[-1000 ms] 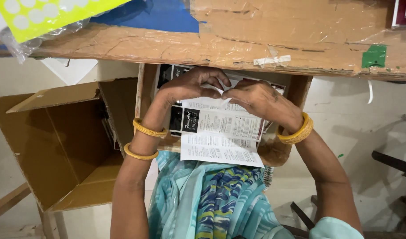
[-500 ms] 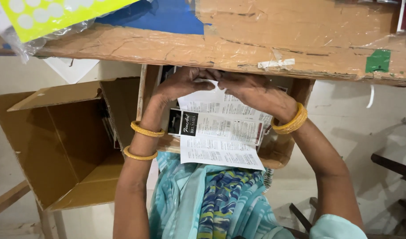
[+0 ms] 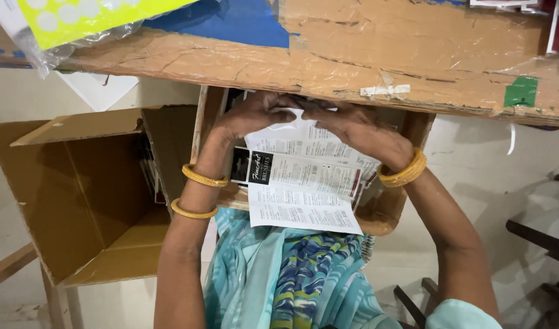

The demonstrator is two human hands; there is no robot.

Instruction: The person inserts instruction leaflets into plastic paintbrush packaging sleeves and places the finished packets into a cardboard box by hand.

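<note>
Both hands meet at 12 o'clock in the view, just under the torn front edge of the cardboard-covered surface (image 3: 377, 55). The left hand (image 3: 255, 113) and the right hand (image 3: 352, 125) each close a grip on the top edge of a stack of printed paper sheets (image 3: 304, 183), fingers curled over the paper and nearly touching one another at the middle. The sheets hang down toward 6 o'clock, fanned slightly, with a dark-headed card among them on the left. They sit in a small open cardboard box (image 3: 383, 213) resting on the person's lap, above the patterned turquoise cloth (image 3: 291, 274). Two gold bangles (image 3: 197, 192) ring the left forearm, and a stack of gold bangles (image 3: 404, 170) rings the right wrist. At 9 o'clock a large empty-looking cardboard carton (image 3: 78, 195) lies on its side, flaps open. At 11 o'clock a yellow sheet in clear plastic (image 3: 78, 21) lies on the surface.
</note>
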